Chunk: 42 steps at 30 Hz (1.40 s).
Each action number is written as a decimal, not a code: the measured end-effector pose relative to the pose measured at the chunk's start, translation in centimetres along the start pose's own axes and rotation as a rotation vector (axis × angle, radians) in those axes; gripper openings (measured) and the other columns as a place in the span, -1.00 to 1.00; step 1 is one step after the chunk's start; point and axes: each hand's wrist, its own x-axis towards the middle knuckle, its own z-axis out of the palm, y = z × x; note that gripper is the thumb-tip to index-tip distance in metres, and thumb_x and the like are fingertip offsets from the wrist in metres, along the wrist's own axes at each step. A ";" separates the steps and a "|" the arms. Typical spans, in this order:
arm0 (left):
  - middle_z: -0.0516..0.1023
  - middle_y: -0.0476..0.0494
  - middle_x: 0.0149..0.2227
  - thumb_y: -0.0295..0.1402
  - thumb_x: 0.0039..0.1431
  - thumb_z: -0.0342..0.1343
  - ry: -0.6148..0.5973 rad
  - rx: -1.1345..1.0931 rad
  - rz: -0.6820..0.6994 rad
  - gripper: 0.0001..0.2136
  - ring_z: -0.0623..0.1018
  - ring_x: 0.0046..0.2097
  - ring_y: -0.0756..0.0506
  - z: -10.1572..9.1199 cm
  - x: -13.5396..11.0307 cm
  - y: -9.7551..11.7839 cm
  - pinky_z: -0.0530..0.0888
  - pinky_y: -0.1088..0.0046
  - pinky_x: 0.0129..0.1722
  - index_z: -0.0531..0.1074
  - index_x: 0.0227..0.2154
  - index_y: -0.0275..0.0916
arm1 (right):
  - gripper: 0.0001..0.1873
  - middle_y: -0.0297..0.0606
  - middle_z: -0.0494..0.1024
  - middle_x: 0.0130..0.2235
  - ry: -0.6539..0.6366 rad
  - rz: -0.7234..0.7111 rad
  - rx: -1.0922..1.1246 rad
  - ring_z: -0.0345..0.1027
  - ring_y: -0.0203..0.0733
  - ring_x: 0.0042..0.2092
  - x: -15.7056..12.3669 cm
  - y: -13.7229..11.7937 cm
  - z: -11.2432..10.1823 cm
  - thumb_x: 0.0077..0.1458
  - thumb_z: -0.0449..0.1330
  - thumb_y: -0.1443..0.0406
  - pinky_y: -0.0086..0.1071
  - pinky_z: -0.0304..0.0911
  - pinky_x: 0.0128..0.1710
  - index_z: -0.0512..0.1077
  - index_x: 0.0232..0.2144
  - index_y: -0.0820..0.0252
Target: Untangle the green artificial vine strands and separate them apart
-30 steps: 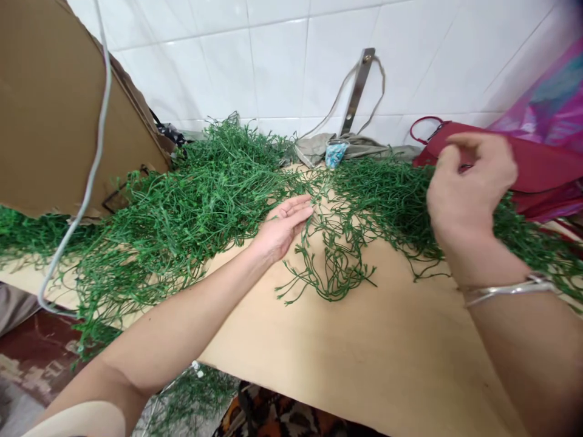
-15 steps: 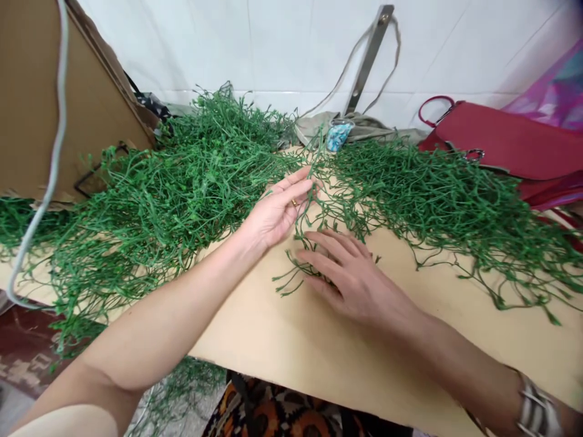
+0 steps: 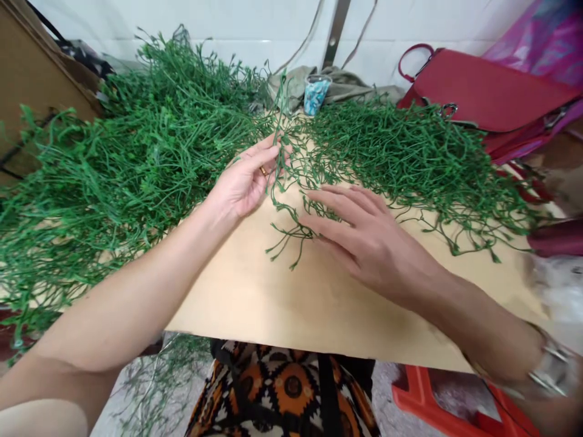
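My left hand (image 3: 250, 176), palm turned up and a ring on one finger, pinches a thin green plastic stem (image 3: 283, 100) between thumb and fingers. The stem stands upward from the fingertips, and other strands dangle below them. My right hand (image 3: 359, 227) is palm down with fingers apart, over a few loose stems (image 3: 286, 233) on the tabletop. Its fingertips partly hide these stems, so I cannot tell whether they touch. A large heap of branched green stems (image 3: 168, 133) lies beyond my left arm. Another heap of green stems (image 3: 410, 152) spreads out at the right.
A clear cup with blue and white contents (image 3: 316, 96) stands at the back by a grey cloth (image 3: 359, 88). A red handbag (image 3: 492, 91) sits at the back right. Cardboard (image 3: 40, 79) rises at the left. Below the table's front edge is a red plastic stool (image 3: 423, 400).
The view has tilted down and shifted right, so the table contents appear higher and further left. My left hand keeps its pinch. My right hand has drawn slightly away from my left, fingers still spread.
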 end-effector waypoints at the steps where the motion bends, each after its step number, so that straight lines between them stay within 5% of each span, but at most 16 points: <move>1: 0.65 -0.18 -0.09 -0.56 0.25 0.13 -0.003 0.002 -0.003 -0.66 0.57 0.15 -0.17 0.0 0.0 0.0 0.48 0.25 0.20 0.46 0.08 -0.30 | -0.58 -0.17 0.41 0.28 0.037 0.001 -0.003 0.18 0.08 0.34 -1.3 -0.7 -0.5 0.32 0.06 0.37 0.14 0.04 0.32 0.45 0.14 -0.03; 6: 0.67 -0.16 -0.23 -0.61 0.18 0.15 -0.024 0.012 -0.009 -0.78 0.66 -0.05 -0.10 0.3 -0.4 -0.6 0.50 0.31 0.15 0.54 -0.13 -0.33 | -0.50 -0.30 0.32 0.35 0.005 -0.281 -0.091 -0.06 0.03 0.44 -6.6 -4.3 0.3 0.34 0.04 0.12 -0.02 -0.37 0.47 0.38 0.24 0.10; 10: 0.66 -0.12 -0.33 -0.62 0.15 0.16 -0.029 0.014 -0.027 -0.84 0.63 -0.32 0.02 0.5 -0.4 -1.3 0.54 0.42 -0.03 0.54 -0.25 -0.32 | -0.56 -0.42 0.39 0.30 0.038 -0.533 -0.146 0.21 -0.11 0.32 -6.5 -4.9 3.0 0.39 -0.01 0.13 -0.13 -0.10 0.42 0.38 0.23 -0.01; 17: 0.62 -0.07 -0.42 -0.61 0.12 0.17 0.032 0.026 -0.028 -0.88 0.59 -0.40 0.03 0.0 -0.5 -1.4 0.51 0.48 -0.19 0.50 -0.33 -0.30 | -0.54 -0.44 0.38 0.31 -0.023 -0.655 -0.124 0.29 -0.22 0.27 -2.7 -3.6 3.5 0.44 -0.09 0.14 -0.24 0.11 0.33 0.34 0.26 0.04; 23: 0.63 -0.09 -0.45 -0.60 0.10 0.17 0.054 -0.006 -0.029 -0.90 0.60 -0.39 0.03 -0.1 -0.9 -1.4 0.50 0.51 -0.22 0.50 -0.35 -0.30 | -0.27 -0.23 0.26 0.37 -0.165 -0.378 0.024 0.04 0.00 0.42 -2.5 1.2 2.4 0.33 0.09 0.04 0.11 -0.17 0.42 0.01 0.44 -0.01; 28: 0.62 -0.05 -0.42 -0.52 -0.01 0.32 0.058 0.023 -0.013 -0.84 0.60 -0.36 0.01 0.4 -1.2 -1.1 0.50 0.48 -0.16 0.47 -0.37 -0.29 | -0.45 -0.19 0.35 0.32 -0.129 -0.240 -0.005 0.15 0.00 0.37 -1.2 4.0 2.9 0.36 0.05 0.24 0.19 0.00 0.35 0.20 0.36 -0.06; 33: 0.58 0.01 -0.40 -0.44 -0.12 0.43 0.047 0.038 0.006 -0.72 0.61 -0.34 0.01 0.7 -1.2 -1.4 0.46 0.47 -0.13 0.44 -0.37 -0.28 | -0.65 -0.11 0.65 0.01 0.186 -0.326 -0.081 0.51 -0.15 0.07 -0.4 4.2 2.5 0.32 0.05 0.44 -0.03 0.19 0.25 0.50 0.05 0.19; 36: 0.56 0.01 -0.40 -0.35 -0.15 0.46 0.021 0.080 0.056 -0.66 0.62 -0.31 -0.01 0.8 -1.3 -1.7 0.45 0.46 -0.13 0.44 -0.34 -0.27 | -0.69 -0.16 0.69 -0.11 0.278 -0.359 -0.162 0.52 -0.14 0.01 -2.4 2.5 1.7 0.27 0.04 0.52 -0.05 0.16 0.22 0.51 -0.07 0.24; 42: 0.47 0.10 -0.46 -0.30 -0.05 0.40 0.034 0.197 0.142 -0.72 0.55 -0.38 0.05 1.2 -1.9 -1.6 0.41 0.53 -0.27 0.43 -0.35 -0.25 | -0.52 0.06 0.44 0.24 0.184 0.213 -0.383 0.28 0.11 0.26 -8.3 -0.1 2.5 0.35 0.02 0.26 0.08 0.16 0.18 0.25 0.26 0.30</move>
